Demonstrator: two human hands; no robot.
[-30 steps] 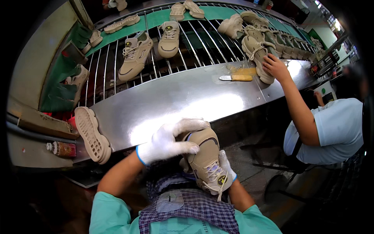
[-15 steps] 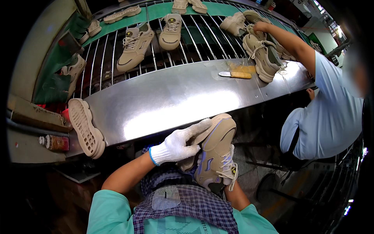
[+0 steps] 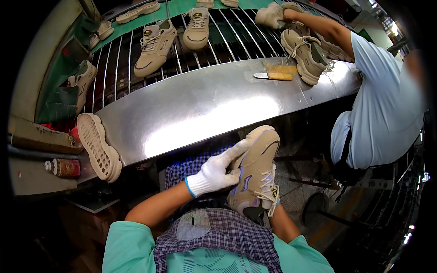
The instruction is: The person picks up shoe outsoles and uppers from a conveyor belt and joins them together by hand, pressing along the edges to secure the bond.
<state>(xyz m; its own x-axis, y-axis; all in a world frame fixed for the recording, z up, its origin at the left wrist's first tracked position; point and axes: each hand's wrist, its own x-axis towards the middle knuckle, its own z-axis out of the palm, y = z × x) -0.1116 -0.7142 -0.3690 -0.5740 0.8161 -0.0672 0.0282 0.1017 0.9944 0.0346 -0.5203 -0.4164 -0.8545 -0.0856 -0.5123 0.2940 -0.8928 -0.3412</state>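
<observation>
A beige sneaker (image 3: 258, 159) with pale laces and lilac lines along its side is held toe-up in front of my apron. My left hand (image 3: 217, 172), in a white knit glove with a blue cuff, grips the sole edge near the toe, index finger stretched along it and thumb against the shoe's side. At the heel, my right hand (image 3: 267, 204) holds the shoe from behind; only a bit of its white glove shows, and its fingers are hidden. A loose beige sole (image 3: 98, 148) leans on the table's left end.
Beyond the metal table (image 3: 182, 109), beige sneakers (image 3: 155, 48) stand on a roller rack (image 3: 223, 43). A yellow-handled knife (image 3: 274, 76) lies near another sneaker (image 3: 306, 57). At right, a co-worker's arm (image 3: 318, 25) reaches over the rack. A small bottle (image 3: 66, 167) lies far left.
My view has shifted slightly. My left hand has moved a little right and up along the sole edge with the sneaker. The co-worker's hand has moved left to a farther shoe.
</observation>
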